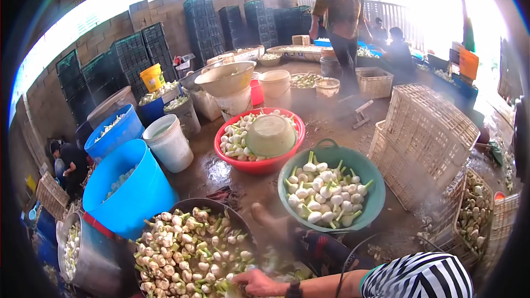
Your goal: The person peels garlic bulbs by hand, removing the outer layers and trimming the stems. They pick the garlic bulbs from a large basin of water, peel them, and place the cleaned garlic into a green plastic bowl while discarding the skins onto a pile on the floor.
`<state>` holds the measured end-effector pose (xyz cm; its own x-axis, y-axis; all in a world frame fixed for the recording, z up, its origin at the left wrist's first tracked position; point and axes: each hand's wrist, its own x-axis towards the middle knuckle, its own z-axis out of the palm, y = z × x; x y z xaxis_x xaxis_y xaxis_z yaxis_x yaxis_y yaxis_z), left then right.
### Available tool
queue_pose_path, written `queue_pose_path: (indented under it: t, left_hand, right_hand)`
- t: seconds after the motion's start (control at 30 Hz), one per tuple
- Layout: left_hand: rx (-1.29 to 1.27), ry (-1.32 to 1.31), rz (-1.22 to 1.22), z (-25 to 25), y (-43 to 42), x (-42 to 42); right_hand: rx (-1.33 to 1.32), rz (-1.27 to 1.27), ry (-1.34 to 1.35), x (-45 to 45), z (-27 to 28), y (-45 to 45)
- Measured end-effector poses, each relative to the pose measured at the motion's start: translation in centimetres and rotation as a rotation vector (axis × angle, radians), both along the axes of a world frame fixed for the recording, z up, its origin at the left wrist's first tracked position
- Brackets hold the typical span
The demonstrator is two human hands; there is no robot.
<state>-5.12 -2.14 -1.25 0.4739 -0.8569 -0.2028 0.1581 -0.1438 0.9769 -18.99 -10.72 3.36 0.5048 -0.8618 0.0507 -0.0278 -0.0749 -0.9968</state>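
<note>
My right hand (258, 283), with a dark watch on the wrist, reaches in from the lower right over a big dark tub (247, 226) of garlic bulbs. Its fingers are curled together low among the bulbs (174, 248); what they hold, if anything, is hidden. Just beyond my leg stands a green basin (375, 201) of whiter bulbs with short green stems (326, 193). Farther off, a red basin (221, 157) holds more garlic around an upturned pale bowl (271, 135). My left hand does not show.
Blue tubs (130, 187) and a white bucket (168, 143) stand left. Pale crates (425, 138) are stacked right, near a crate of garlic (476, 209). One person (339, 11) is upright at the back; others sit at back right and far left (72, 163).
</note>
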Motion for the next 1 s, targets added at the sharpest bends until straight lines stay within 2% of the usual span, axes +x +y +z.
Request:
queue_pose_path:
  t: [0.03, 0.07, 0.13, 0.17, 0.23, 0.3, 0.37, 0.47, 0.57, 0.67, 0.77, 0.8, 0.87, 0.9, 0.93, 0.97, 1.0]
  left_hand:
    - [0.008, -0.189, 0.040, 0.6, 0.0, -0.4]
    - [0.152, -0.210, 0.022, -0.2, 0.0, -0.1]
    - [-0.064, 0.188, -0.084, 1.1, -0.4, -0.4]
    - [-0.172, 0.382, -0.140, 2.1, -0.4, -0.5]
    - [-0.164, 0.390, -0.088, 3.1, 0.4, -0.3]
    - [-0.153, 0.393, -0.092, 2.9, 0.2, -0.1]
    - [-0.114, 0.280, -0.099, 2.5, 0.2, -0.2]
    - [-0.090, 0.254, -0.087, 1.0, 0.3, 0.5]
    - [-0.114, 0.171, -0.089, 0.0, 0.0, 0.3]
    - [-0.115, 0.113, -0.097, 0.1, 0.2, 0.5]
    - [-0.129, 0.215, -0.182, 1.7, 0.9, 0.6]
    - [-0.141, 0.266, -0.225, 2.3, 0.9, 0.6]
    - [-0.142, 0.263, -0.207, 2.8, 0.8, 0.7]
    - [-0.141, 0.266, -0.189, 2.7, 1.1, 0.6]
    - [-0.150, 0.268, -0.197, 1.7, 1.2, 0.9]
    - [-0.190, 0.165, -0.236, -0.5, 1.5, 1.8]
    - [-0.231, 0.059, -0.279, -3.2, 1.7, 3.1]
  right_hand:
    - [-0.124, 0.023, 0.030, -0.2, 0.0, -0.1]
    - [-0.214, 0.068, -0.106, 0.0, -0.7, -0.4]
    - [-0.389, 0.159, -0.376, 0.7, -2.7, -0.8]
    - [-0.188, 0.110, -0.348, 0.8, -3.2, -0.4]
    - [0.211, 0.018, -0.291, 1.0, -3.2, 0.1]
    - [0.197, 0.035, -0.226, 0.6, -2.4, -0.1]
    - [0.243, 0.070, -0.115, 0.1, -1.2, 0.0]
    - [-0.128, -0.008, -0.010, 1.0, -1.2, 0.3]
    - [0.007, 0.355, -0.032, -0.1, -0.5, -0.8]
    - [0.337, 0.268, -0.170, 1.9, -4.8, -0.5]
    - [0.275, 0.140, -0.035, 1.7, -4.4, -0.7]
    - [0.437, 0.074, -0.024, 1.4, -3.7, -0.8]
    - [0.423, 0.017, -0.158, 1.4, -4.7, -1.0]
    - [0.548, -0.039, -0.224, 1.5, -5.2, -1.0]
    - [0.668, -0.104, -0.296, 1.6, -5.3, -1.1]
    - [0.916, -0.211, -0.376, 1.9, -4.9, -1.2]
    - [0.779, -0.203, -0.326, 1.0, -7.9, -1.8]
